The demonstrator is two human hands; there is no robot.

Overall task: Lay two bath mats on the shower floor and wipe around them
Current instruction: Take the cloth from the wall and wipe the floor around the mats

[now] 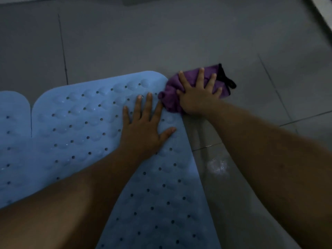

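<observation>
The fingers [201, 76] of the right hand [196, 97] are spread wide and pressed flat on a bunched purple cloth [172, 90], pinning it to the floor rather than gripping it; the cloth sits right of centre in the frame, touching the rounded far corner of the nearer blue mat [86, 119]. The left hand [143, 126] lies open, palm down, on that mat just beside the cloth, its fingers splayed and holding nothing, apparently steadying the mat's edge. This mat runs from the middle of the frame down to the bottom edge, and a second blue mat [12, 141] lies beside it at the left edge, the two close together with a narrow gap at their rounded corners. Both look flat on the grey tiled shower floor [161, 42], so the laying seems done and the wiping around them is the step in hand. To do it well, the palm should keep even pressure and trace the cloth tight along the mat's border without dragging the corner up, while the left hand holds the mat down. A pale wet or soapy patch [218, 167] on the tiles, lower right of centre beside the mat's right edge, looks not yet wiped and would be worth a pass.
</observation>
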